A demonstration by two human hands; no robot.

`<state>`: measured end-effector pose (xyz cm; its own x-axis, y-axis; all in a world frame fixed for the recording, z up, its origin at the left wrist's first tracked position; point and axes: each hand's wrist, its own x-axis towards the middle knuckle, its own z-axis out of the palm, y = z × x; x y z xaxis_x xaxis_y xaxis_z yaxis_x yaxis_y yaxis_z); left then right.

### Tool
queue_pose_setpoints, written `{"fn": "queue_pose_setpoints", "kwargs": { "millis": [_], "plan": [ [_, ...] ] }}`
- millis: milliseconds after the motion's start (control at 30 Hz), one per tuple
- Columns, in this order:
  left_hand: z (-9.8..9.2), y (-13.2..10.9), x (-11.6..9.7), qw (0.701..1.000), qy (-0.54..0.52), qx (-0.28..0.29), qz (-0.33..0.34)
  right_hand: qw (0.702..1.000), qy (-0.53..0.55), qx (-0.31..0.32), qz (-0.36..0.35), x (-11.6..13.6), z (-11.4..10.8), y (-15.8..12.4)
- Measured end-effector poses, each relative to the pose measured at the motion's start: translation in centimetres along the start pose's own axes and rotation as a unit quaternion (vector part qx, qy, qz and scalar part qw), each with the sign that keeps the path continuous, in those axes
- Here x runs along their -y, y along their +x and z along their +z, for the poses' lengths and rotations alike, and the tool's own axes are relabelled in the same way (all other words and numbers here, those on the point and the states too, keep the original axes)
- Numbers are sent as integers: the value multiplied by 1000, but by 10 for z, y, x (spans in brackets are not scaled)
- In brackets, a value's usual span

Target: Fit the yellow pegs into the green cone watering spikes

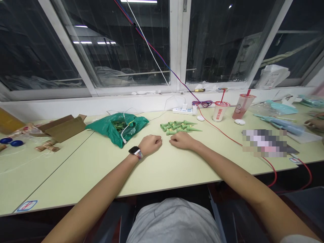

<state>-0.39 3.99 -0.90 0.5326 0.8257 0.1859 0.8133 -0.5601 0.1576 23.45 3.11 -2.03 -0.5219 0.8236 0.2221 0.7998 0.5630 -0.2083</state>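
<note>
My left hand [150, 144] rests closed on the pale yellow-green table [162, 168], with a watch [134, 151] on its wrist. Just to its right, my right hand [181, 140] is also closed on the tabletop, and a small gap parts the two. Nothing shows in either fist. Several green cone-shaped pieces [179, 126] lie in a cluster behind my right hand, their pointed ends to the right. Behind and left of my left hand is an open green plastic bag [106, 128] with green pieces inside and a white cable end lying over it.
An open cardboard box [63, 128], wooden pieces [47, 146] and blue balls [16, 143] are at the left. Two cups with red straws [220, 111] stand at the back right, near a power strip [184, 110]. A red cable [222, 131] crosses the right side. Another person's hand [315, 124] is at the far right.
</note>
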Motion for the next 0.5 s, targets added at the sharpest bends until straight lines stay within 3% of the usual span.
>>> {"fn": "queue_pose_setpoints", "kwargs": {
  "millis": [500],
  "plan": [
    [1,1,1,1000,-6,-4,6,1000,4,-6,4,-1,2,1]
  ]
}}
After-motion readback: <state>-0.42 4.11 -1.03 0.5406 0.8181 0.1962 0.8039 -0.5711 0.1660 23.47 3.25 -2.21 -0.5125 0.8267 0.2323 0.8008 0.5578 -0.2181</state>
